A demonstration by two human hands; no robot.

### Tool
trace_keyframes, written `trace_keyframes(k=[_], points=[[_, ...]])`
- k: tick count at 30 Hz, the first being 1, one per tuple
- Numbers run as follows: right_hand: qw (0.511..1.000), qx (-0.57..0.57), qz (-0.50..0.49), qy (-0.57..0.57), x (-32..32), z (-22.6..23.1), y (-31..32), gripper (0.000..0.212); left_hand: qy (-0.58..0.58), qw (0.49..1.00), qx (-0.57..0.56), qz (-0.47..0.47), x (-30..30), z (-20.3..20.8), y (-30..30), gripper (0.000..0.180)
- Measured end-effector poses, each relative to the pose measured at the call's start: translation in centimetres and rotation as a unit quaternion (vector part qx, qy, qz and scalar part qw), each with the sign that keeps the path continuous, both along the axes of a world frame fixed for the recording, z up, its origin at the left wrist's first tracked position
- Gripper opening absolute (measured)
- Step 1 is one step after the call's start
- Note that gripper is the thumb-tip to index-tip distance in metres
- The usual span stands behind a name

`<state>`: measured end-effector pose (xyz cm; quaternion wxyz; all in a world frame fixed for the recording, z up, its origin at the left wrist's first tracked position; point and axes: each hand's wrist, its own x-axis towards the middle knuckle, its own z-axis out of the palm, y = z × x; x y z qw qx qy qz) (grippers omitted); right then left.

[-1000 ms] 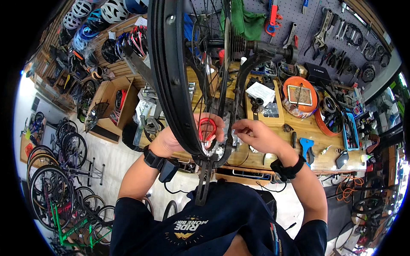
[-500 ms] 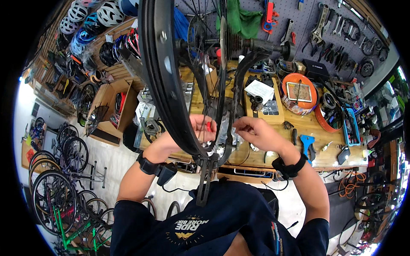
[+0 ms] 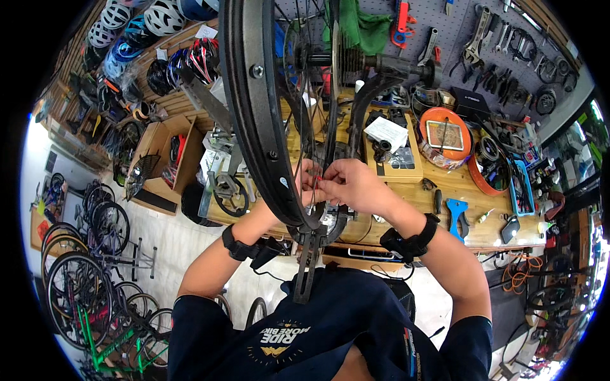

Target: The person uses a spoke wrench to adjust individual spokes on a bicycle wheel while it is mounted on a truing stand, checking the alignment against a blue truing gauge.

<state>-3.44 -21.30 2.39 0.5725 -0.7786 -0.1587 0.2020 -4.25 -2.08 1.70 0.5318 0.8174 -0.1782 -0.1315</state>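
Note:
A bicycle wheel with a bare black rim stands upright in a dark metal truing stand. Behind the lower rim, my left hand reaches among the spokes, partly covered by the rim. Its fingers are closed at a small red piece, of which only a sliver shows. From the other side my right hand meets it, thumb and fingertips pinched together by the spokes. What lies between the right fingertips is too small to make out. The stand's slotted bar points toward my chest.
The wooden bench carries an orange bowl, a cardboard tray of parts, a blue tool and a blue bin. Tools hang on the pegboard. An open carton and helmets are at left.
My right hand has moved left through the stand to meet my left hand at the spokes. The wheel has turned; a small sticker now shows on its rim.

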Motion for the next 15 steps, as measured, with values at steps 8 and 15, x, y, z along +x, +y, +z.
trace_keyframes(k=[8,15], points=[[0.973,-0.07,-0.058,-0.21,0.1,-0.1,1.2,0.023,0.09,0.978,-0.181,0.048,1.2,2.2,2.3,0.05],[0.957,-0.148,-0.087,-0.234,1.3,0.8,-1.5,0.015,0.042,0.989,-0.135,0.042,0.9,2.6,0.7,0.041]])
